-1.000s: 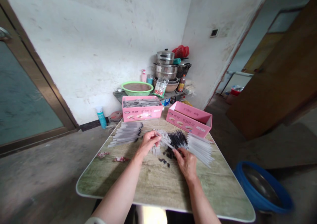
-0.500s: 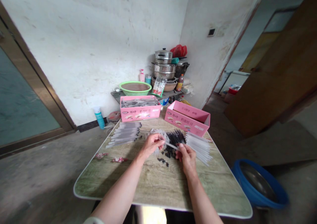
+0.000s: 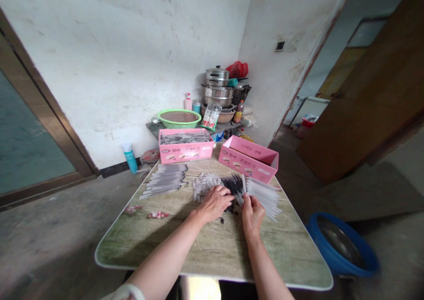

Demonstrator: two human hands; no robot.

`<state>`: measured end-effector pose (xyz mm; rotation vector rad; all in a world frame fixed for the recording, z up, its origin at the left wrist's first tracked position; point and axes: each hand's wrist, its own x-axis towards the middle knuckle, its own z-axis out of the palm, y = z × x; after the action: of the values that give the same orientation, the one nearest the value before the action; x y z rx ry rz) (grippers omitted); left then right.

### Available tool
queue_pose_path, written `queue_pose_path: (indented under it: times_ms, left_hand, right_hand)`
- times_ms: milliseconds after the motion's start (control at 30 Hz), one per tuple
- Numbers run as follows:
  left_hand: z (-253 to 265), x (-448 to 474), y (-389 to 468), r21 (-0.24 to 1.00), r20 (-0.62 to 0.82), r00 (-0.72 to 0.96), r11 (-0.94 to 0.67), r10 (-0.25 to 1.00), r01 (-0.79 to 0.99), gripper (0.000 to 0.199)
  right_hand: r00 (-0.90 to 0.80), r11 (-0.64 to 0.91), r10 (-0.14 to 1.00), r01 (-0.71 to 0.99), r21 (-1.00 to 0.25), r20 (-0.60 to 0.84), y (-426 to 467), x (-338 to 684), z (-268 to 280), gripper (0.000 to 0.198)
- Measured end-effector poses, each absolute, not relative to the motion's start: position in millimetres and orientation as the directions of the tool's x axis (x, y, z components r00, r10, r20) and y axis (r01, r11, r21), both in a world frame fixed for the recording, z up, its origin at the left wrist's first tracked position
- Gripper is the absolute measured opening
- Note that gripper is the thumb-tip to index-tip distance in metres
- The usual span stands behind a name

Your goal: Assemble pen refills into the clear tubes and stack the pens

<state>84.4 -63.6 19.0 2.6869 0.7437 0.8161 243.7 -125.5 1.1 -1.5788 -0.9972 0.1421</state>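
Observation:
My right hand (image 3: pixel 253 211) is closed on a whitish pen barrel (image 3: pixel 244 184), which stands upright from between thumb and fingers. My left hand (image 3: pixel 215 203) lies palm down over small black plugs (image 3: pixel 236 208), fingers stretched to the right; its thumb is hidden. Just beyond it is a heap of short white pieces (image 3: pixel 203 183). Thin black rods (image 3: pixel 232 183), which look like refills, lie in a bundle between the hands. A row of clear pen barrels (image 3: pixel 266 198) is right of my right hand. To the left lies a row of pens with dark ends (image 3: pixel 168 178).
At the far edge of the wood-patterned table (image 3: pixel 212 247) stand a pink box (image 3: pixel 187 153) full of pens and a second pink box (image 3: pixel 248 163). Behind are a green basin (image 3: pixel 179 122) and stacked steel pots (image 3: pixel 217 94). A blue tub (image 3: pixel 344 247) is on the floor at right.
My left hand has let go of the barrel's end and dropped onto the black plugs. My right hand has tipped the barrel from nearly level to upright.

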Motion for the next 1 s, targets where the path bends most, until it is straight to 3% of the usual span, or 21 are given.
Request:
queue_pose_path:
  times_ms: [100,233,667,867,1000]
  left_hand:
    - [17.8,89.1,-68.3,0.257,0.409,0.750,-0.854,0.520,0.452,0.021]
    - [15.2,87.5,-65.5,0.243,0.395,0.742,-0.841,0.541,0.483,0.014]
    - [14.9,82.1,-58.4,0.407,0.344,0.610,-0.698,0.714,0.589,0.012]
    - [8.3,83.7,-56.9,0.467,0.396,0.529,-0.661,0.751,0.588,0.021]
    - [9.1,79.7,-51.8,0.665,0.411,0.377,-0.556,0.830,0.499,0.028]
  right_hand:
    - [0.621,0.064,0.658,0.517,-0.853,0.426,-125.3,241.5,0.4,0.049]
    - [0.621,0.054,0.660,0.522,-0.851,0.423,-124.6,241.4,0.0,0.047]
    - [0.531,0.141,0.744,0.469,-0.872,0.406,-123.5,234.8,-0.4,0.044]
    - [0.564,0.204,0.783,0.163,-0.965,0.261,-124.1,233.2,3.4,0.034]
    - [0.613,0.241,0.781,-0.123,-0.963,0.117,-120.5,237.5,1.7,0.033]
